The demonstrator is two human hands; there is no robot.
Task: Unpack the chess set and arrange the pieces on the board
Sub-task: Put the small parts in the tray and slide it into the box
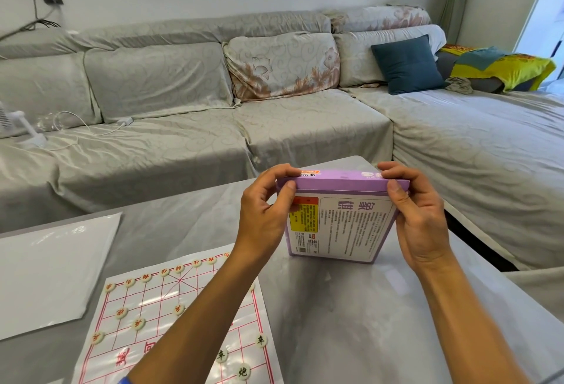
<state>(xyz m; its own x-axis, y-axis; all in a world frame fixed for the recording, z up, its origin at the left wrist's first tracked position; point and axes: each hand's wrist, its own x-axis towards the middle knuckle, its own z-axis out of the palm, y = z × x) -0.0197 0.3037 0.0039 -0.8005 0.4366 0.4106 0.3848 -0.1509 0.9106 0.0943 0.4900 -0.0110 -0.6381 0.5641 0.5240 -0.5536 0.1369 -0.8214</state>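
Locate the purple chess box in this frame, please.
In the head view the purple chess box stands on the grey table, right of centre, held at its top corners by the left hand and right hand, beyond the board.

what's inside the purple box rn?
Can't tell. The purple box stands on the table, lid on, left hand and right hand gripping its top corners. Contents are hidden.
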